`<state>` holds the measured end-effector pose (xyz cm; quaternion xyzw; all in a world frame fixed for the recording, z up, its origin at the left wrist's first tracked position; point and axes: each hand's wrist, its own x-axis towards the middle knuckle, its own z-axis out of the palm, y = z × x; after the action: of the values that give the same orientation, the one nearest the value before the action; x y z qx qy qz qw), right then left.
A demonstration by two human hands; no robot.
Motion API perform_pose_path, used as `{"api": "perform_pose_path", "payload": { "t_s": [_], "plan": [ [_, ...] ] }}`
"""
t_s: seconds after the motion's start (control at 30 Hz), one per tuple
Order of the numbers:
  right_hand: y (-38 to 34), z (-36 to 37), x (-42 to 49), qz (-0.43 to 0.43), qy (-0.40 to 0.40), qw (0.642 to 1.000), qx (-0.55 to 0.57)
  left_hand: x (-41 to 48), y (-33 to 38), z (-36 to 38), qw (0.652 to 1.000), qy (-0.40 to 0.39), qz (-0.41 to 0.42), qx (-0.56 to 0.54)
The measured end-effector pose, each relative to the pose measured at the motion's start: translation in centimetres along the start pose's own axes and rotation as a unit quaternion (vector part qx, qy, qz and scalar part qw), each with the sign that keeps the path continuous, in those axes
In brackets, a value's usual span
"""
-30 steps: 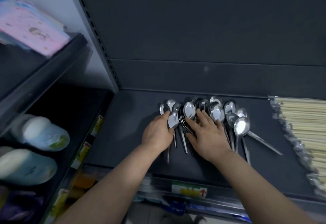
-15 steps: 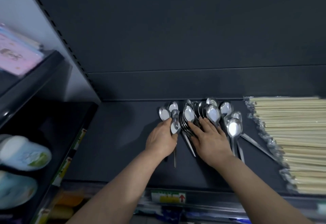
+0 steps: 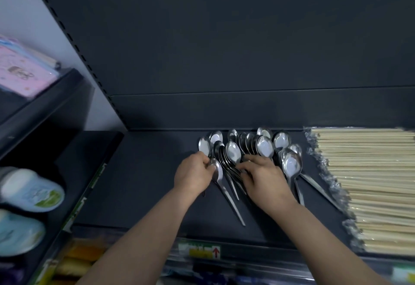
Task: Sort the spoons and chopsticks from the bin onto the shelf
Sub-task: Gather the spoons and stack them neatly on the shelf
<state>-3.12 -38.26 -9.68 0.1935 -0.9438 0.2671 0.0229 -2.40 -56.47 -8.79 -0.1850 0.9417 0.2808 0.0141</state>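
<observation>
Spoons (image 3: 265,146) are laid on the shelf (image 3: 146,183) in a loose fan, bowls pointing away from the hands, and wrapped chopsticks (image 3: 370,183) are stacked just right of the right hand (image 3: 262,178), so most of the sorting is judged done. One spoon (image 3: 217,171) is pinched in the curled fingers of the left hand (image 3: 193,175), while the handles of the nested spoons between the two hands are gripped under the bent fingers of the right hand. No bin is seen, so what is left in it cannot be told; the fan is judged to need only straightening.
</observation>
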Motion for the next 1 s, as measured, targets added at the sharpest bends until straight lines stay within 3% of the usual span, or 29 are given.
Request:
{"api": "perform_pose_path", "payload": {
  "t_s": [0.2, 0.5, 0.67, 0.9, 1.0],
  "plan": [
    [-1.0, 0.3, 1.0, 0.004, 0.021, 1.000, 0.017, 2.3, -0.2, -2.2, 0.998, 0.060, 0.003, -0.014],
    [-2.7, 1.0, 1.3, 0.043, 0.012, 0.999, 0.011, 8.2, -1.1, -2.9, 0.999, -0.046, 0.000, -0.007],
    [-3.4, 1.7, 1.4, 0.060, 0.034, 0.998, -0.003, 8.3, -2.2, -2.1, 0.998, -0.057, 0.000, -0.033],
    [-7.4, 2.8, 2.3, 0.036, 0.122, 0.992, -0.001, 7.0, -3.9, -3.6, 0.976, -0.048, -0.010, -0.212],
    [-9.5, 2.7, 2.5, 0.071, 0.043, 0.997, 0.000, 5.6, -3.6, -4.2, 0.954, -0.048, -0.022, -0.296]
  ]
}}
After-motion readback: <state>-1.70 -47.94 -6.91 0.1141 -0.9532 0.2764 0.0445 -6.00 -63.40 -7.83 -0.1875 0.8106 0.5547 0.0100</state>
